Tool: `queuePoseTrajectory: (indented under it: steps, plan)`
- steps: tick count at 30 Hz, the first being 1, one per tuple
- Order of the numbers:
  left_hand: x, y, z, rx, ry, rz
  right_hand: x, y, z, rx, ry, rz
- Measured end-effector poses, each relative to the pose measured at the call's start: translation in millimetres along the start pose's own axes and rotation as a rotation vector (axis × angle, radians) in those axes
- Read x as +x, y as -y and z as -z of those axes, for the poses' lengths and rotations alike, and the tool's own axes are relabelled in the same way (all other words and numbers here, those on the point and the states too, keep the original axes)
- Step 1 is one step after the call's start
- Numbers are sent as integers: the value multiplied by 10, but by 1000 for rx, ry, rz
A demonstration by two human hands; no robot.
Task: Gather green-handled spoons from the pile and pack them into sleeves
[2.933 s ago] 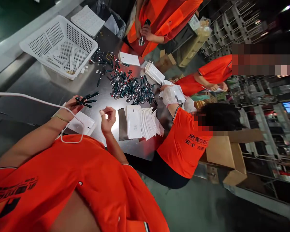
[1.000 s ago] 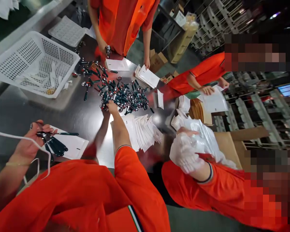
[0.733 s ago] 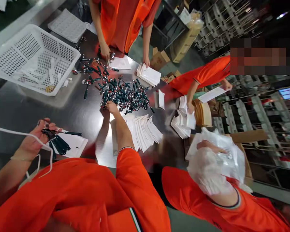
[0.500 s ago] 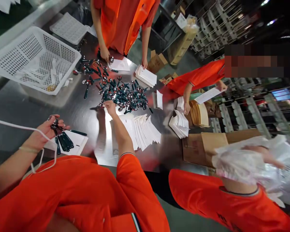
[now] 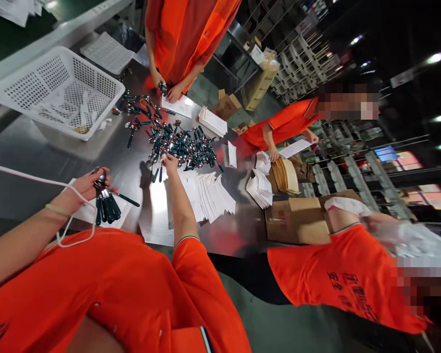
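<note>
My left hand is closed around a bunch of spoons, gripped near their metal bowls. Their dark green handles hang down, and one sticks out to the right. Beneath that hand lies a white paper sheet, partly covered. At the near edge of a heap of similar spoons, my right hand has its fingers pinched on a spoon, whose dark handle points toward me. Fanned white papers lie just right of my right forearm.
A white perforated basket with scraps inside stands at the left on the metal table. Across from me a co-worker handles spoons over paper. Other co-workers stand at the right near a cardboard box. A white cord crosses my left wrist.
My left hand has moved right and slightly up with its bunch of spoons. At the heap, my right hand now has a spoon hanging from its fingers. The co-worker opposite brought both hands together.
</note>
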State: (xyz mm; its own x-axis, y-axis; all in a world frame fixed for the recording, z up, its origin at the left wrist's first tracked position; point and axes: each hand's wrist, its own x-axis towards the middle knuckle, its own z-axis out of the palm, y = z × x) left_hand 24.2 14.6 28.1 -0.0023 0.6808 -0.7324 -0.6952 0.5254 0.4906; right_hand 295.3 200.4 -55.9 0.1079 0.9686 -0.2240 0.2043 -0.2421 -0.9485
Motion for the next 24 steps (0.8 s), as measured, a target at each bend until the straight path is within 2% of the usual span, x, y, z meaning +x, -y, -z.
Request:
queuePoseTrajectory:
  steps: [3, 6, 10, 14, 16, 19, 22, 24]
  plan:
    - [25, 27, -26, 64, 27, -13, -258, 104, -69, 3, 43, -26]
    - [102, 71, -74, 75, 55, -12, -680, 188, -272, -95, 165, 61]
    - [263, 181, -94, 67, 126, -2, -1393, 246, -622, -522, 340, 302]
    - [360, 307, -26, 131, 142, -47, -1900, 278, -855, -906, 445, 364]
    - [372, 350, 19, 170, 160, -56, -2013, 278, -911, -955, 469, 381]
    - [374, 381, 63, 194, 171, -69, -2033, 258, -921, -916, 496, 375]
    - [364, 350, 86, 205, 163, -82, -1918, 229, -797, -699, 499, 311]
    - [342, 282, 102, 193, 174, -95, -1818, 208, -636, -470, 425, 240]
